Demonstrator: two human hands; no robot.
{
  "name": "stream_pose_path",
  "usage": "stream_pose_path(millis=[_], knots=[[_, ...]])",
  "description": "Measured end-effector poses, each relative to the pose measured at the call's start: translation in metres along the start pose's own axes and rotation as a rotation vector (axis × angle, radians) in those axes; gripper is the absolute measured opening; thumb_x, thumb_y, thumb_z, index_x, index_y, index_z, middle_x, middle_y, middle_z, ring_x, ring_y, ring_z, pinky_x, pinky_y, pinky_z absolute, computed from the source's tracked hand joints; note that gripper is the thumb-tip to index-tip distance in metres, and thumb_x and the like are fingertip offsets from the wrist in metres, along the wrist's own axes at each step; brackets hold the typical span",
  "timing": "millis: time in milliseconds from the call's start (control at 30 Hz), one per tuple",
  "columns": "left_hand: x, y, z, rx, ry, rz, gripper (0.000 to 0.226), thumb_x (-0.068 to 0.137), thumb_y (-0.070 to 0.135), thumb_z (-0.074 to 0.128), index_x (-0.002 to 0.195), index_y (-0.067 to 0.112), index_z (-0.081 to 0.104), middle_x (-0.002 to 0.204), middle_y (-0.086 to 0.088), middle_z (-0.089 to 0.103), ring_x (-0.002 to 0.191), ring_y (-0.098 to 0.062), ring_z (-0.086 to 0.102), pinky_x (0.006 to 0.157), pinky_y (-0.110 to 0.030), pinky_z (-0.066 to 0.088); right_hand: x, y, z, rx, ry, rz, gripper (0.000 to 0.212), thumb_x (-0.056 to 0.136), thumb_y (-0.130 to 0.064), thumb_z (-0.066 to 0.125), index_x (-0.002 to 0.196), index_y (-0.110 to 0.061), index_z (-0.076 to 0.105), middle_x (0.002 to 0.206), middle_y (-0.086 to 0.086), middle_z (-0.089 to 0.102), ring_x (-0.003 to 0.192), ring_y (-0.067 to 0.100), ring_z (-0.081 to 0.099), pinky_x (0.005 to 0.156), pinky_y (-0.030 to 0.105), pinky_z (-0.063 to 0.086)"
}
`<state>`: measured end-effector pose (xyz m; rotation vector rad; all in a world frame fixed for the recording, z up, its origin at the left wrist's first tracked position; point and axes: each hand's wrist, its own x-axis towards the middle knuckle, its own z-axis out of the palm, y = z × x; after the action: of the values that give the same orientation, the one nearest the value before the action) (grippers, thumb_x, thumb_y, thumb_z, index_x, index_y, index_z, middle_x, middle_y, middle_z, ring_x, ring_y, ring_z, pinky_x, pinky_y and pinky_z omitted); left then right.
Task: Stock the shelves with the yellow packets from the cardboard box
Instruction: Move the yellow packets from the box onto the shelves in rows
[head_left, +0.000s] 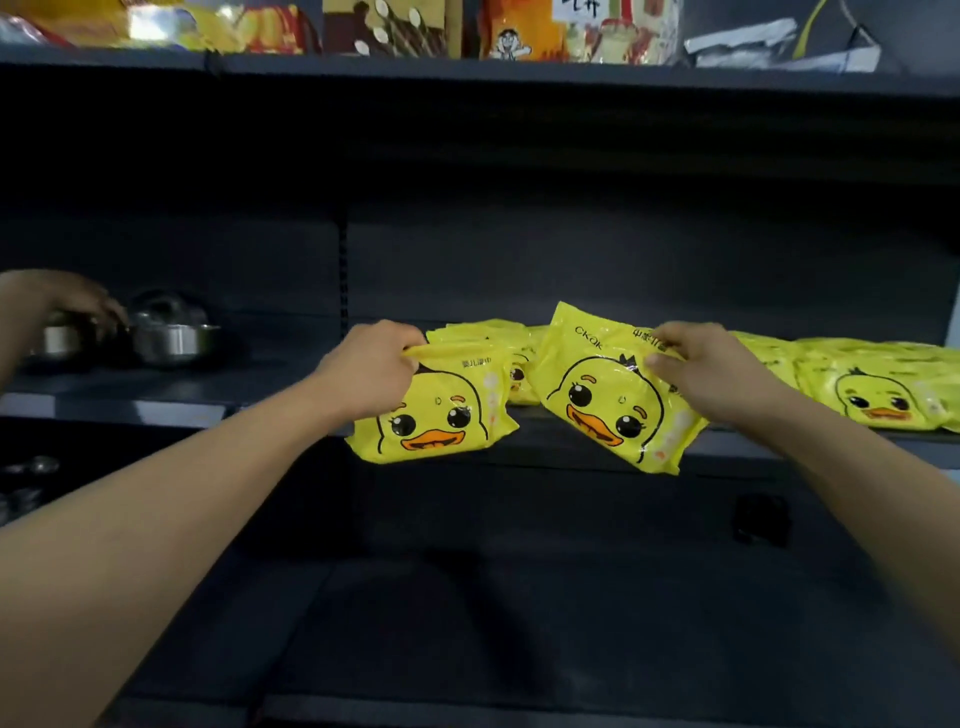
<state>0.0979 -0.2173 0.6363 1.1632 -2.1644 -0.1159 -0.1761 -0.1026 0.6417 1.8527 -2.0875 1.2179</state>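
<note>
Hands (545, 364) on packets (524, 405), thumbs hidden

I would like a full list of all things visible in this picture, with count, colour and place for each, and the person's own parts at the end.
held yellow packets: two, yellow with a duck face, one in each hand, in front of the middle shelf edge
shelved yellow packets: several, exact count unclear, yellow, lying on the middle shelf, centre to right
middle shelf: one, dark grey, across the centre
steel pots: at least two, silver, middle shelf, left
snack packages: several, orange, yellow and brown, top shelf
another person's hand: one, far left, at the pots
left hand: one, grips the top edge of the left packet
right hand: one, grips the upper right part of the right packet
</note>
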Motion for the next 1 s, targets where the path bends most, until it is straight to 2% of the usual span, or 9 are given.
stream_pose_path(millis=[100,167,300,500,600,700,800,933,1000], knots=[[0.031,-0.021,-0.016,0.018,0.038,0.005,0.021,0.097,0.009,0.042,0.094,0.019,0.060,0.074,0.003,0.053,0.059,-0.014,0.048,0.053,-0.028,0.037,0.034,-0.019,0.012,0.034,0.018,-0.003,0.018,0.095,-0.019,0.051,0.109,-0.014,0.061,0.097,0.007,0.065,0.081,0.035,0.062,0.072,0.040,0.050],[0.053,-0.040,-0.023,0.018,0.063,-0.006,0.021,0.097,0.009,0.042,0.094,0.019,0.060,0.075,0.002,0.054,0.060,-0.014,0.048,0.052,-0.027,0.036,0.060,-0.031,0.024,0.078,0.026,0.011,0.015,0.094,-0.019,0.052,0.105,-0.015,0.063,0.091,0.006,0.065,0.074,0.024,0.058,0.070,0.035,0.047],[0.099,-0.088,-0.030,0.034,0.058,-0.026,0.023,0.096,0.008,0.040,0.093,0.019,0.060,0.078,-0.001,0.055,0.062,-0.015,0.049,0.054,-0.028,0.038,0.118,-0.061,0.057,0.131,0.008,0.015,0.020,0.095,-0.018,0.052,0.111,-0.012,0.062,0.102,0.009,0.066,0.089,0.026,0.062,0.080,0.039,0.048],[0.164,-0.158,-0.026,0.032,0.080,-0.060,0.025,0.094,0.005,0.040,0.091,0.018,0.061,0.078,0.000,0.056,0.062,-0.015,0.050,0.053,-0.027,0.038,0.212,-0.092,0.123,0.118,0.060,0.007,0.030,0.095,-0.018,0.052,0.123,-0.009,0.057,0.112,0.008,0.062,0.097,0.021,0.056,0.081,0.030,0.042],[0.192,-0.186,-0.021,0.043,0.058,-0.076,0.029,0.091,0.002,0.041,0.081,0.022,0.059,0.081,-0.003,0.059,0.066,-0.019,0.055,0.056,-0.030,0.044,0.255,-0.101,0.158,0.107,0.098,0.034,0.034,0.094,-0.018,0.053,0.126,-0.008,0.056,0.124,0.011,0.059,0.106,0.024,0.055,0.082,0.026,0.038],[0.217,-0.207,-0.019,0.070,0.025,-0.111,0.032,0.088,0.001,0.044,0.074,0.027,0.057,0.083,-0.003,0.060,0.075,-0.021,0.059,0.064,-0.034,0.049,0.290,-0.113,0.189,0.042,0.103,0.043,0.032,0.095,-0.015,0.051,0.123,-0.003,0.057,0.119,0.013,0.060,0.101,0.027,0.057,0.078,0.028,0.042],[0.238,-0.220,-0.016,0.073,-0.029,-0.158,0.028,0.088,-0.001,0.045,0.086,0.018,0.065,0.083,-0.003,0.060,0.074,-0.019,0.058,0.058,-0.027,0.045,0.321,-0.122,0.214,-0.032,0.084,0.049,0.028,0.093,-0.011,0.048,0.117,-0.003,0.059,0.111,0.012,0.060,0.091,0.025,0.055,0.070,0.025,0.039],[0.259,-0.227,-0.007,0.076,-0.084,-0.169,0.032,0.085,-0.004,0.041,0.093,0.010,0.069,0.096,-0.010,0.064,0.089,-0.025,0.062,0.066,-0.029,0.047,0.356,-0.131,0.247,-0.166,0.001,0.025,0.032,0.092,-0.008,0.048,0.122,-0.006,0.058,0.122,0.014,0.059,0.104,0.027,0.058,0.074,0.026,0.044],[0.265,-0.229,-0.004,0.094,-0.118,-0.156,0.033,0.085,-0.005,0.039,0.097,0.006,0.068,0.101,-0.012,0.065,0.095,-0.027,0.062,0.070,-0.031,0.049,0.369,-0.133,0.264,-0.242,-0.056,0.022,0.034,0.093,-0.008,0.049,0.126,-0.005,0.056,0.128,0.014,0.057,0.114,0.029,0.056,0.086,0.028,0.047]])
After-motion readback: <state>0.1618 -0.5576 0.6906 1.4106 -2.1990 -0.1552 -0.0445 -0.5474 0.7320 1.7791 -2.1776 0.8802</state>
